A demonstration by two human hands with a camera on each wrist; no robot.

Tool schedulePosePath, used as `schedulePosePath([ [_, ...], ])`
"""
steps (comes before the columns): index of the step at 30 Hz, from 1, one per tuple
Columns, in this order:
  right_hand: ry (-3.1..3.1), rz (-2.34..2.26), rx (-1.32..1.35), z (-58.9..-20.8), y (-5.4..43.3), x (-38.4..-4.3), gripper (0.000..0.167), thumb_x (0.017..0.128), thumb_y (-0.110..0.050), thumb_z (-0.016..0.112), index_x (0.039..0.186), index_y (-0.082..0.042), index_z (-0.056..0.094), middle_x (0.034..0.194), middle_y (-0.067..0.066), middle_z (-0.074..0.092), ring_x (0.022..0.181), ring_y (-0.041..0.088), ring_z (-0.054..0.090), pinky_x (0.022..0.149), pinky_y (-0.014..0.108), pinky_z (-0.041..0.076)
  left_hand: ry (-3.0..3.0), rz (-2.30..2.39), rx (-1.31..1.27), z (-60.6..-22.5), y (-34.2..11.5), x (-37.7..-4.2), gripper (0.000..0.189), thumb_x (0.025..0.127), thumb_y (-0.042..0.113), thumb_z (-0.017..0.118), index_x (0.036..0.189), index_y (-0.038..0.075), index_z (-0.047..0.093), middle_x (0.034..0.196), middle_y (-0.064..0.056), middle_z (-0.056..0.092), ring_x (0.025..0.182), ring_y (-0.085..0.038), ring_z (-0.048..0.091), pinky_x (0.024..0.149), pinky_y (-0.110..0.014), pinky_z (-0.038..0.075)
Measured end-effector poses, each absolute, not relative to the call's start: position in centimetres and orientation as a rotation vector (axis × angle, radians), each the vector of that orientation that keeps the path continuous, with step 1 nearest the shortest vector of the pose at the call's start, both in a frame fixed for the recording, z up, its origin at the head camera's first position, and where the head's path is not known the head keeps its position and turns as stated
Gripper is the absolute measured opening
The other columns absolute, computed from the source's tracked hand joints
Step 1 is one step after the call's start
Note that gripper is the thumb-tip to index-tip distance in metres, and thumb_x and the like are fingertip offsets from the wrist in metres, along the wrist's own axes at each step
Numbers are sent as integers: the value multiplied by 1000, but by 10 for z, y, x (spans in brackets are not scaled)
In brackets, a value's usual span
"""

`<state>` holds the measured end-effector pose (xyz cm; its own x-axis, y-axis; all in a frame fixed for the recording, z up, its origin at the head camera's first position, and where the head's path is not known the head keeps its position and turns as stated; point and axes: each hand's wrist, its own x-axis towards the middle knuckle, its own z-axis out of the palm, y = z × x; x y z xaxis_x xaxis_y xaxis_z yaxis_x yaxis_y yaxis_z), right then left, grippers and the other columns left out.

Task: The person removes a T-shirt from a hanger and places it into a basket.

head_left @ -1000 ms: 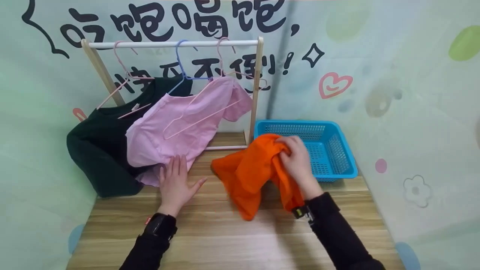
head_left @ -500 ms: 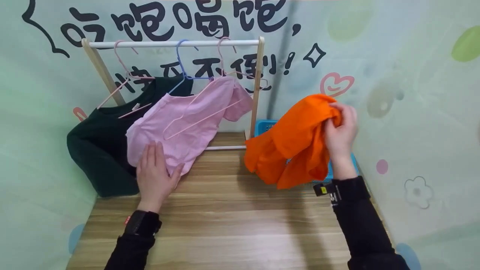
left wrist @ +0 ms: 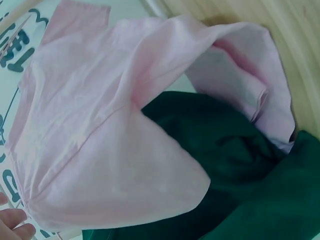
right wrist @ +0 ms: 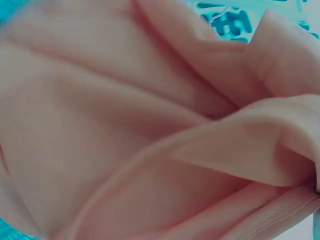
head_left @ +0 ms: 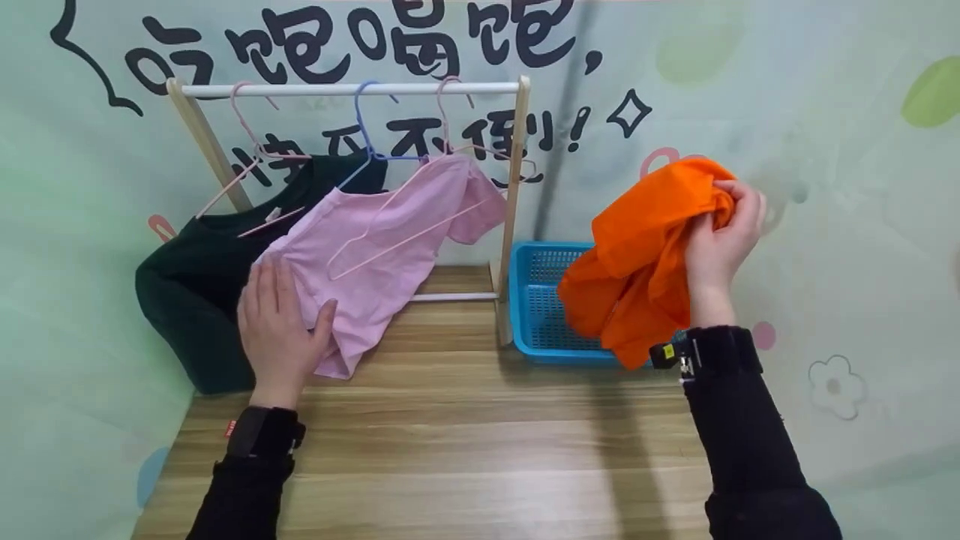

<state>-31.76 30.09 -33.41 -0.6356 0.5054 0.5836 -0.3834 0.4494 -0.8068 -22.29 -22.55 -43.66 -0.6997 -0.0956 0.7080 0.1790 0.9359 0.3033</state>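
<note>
A pink short-sleeved shirt [head_left: 397,232] hangs askew from the rack, with a pink hanger [head_left: 441,120] crossing over its front. My left hand [head_left: 277,330], fingers straight, lies against the shirt's left side; its fingertips [left wrist: 12,217] show at the shirt's edge in the left wrist view. Behind it, a dark green garment [head_left: 187,300] droops from another pink hanger [head_left: 241,124]. My right hand [head_left: 724,247] grips a bunched orange garment [head_left: 645,255] by its upper corner, holding it over the blue basket [head_left: 555,352]. Folds of that garment [right wrist: 100,130] fill the right wrist view.
The small rack has a white rail [head_left: 315,91] and wooden posts [head_left: 517,172]. A blue hanger [head_left: 359,120] hangs mid-rail. The wood-grain table [head_left: 450,435] stretches in front, and a printed wall sheet [head_left: 840,247] rises behind and at both sides.
My right hand has carried the orange garment right and up from the table to over the basket. My left hand has slid leftward and up along the pink shirt, whose lower edge has shifted.
</note>
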Motion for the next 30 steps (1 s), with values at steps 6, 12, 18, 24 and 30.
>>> schedulePosePath([
  [6,-1962,1212,-91,-359,312,-325,13,98,-1,55,109,-7,60,104,-5,46,108,14,49,93,19,39,-2336,-440,-24,-431,-228,-228,82,93,55,49,152,1,33,158,-20,29,148,-35,20,118,-50,10],
  [12,-2227,1048,-43,-402,325,-329,24,92,9,49,114,3,56,112,16,50,114,31,48,100,33,37,-2331,-438,-12,-427,-229,-232,81,93,54,50,150,-1,35,157,-22,30,147,-36,21,118,-50,10],
  [18,-3011,814,187,-438,338,-319,45,99,-5,52,141,7,43,145,33,36,136,50,28,112,58,20,-2355,-435,-1,-423,-229,-235,80,94,54,49,150,-1,34,157,-22,30,147,-37,21,118,-50,8],
  [24,-3379,805,297,-463,336,-306,59,106,-26,48,150,7,30,153,33,28,141,50,24,113,59,20,-2338,-462,-10,-421,-229,-240,75,95,51,47,149,0,37,156,-22,31,147,-37,21,118,-50,8],
  [30,-3448,758,331,-485,330,-299,55,108,-32,41,148,6,37,147,32,39,134,50,37,109,59,28,-2348,-445,-45,-418,-234,-247,72,92,45,50,149,2,38,155,-22,33,145,-38,24,117,-55,11],
])
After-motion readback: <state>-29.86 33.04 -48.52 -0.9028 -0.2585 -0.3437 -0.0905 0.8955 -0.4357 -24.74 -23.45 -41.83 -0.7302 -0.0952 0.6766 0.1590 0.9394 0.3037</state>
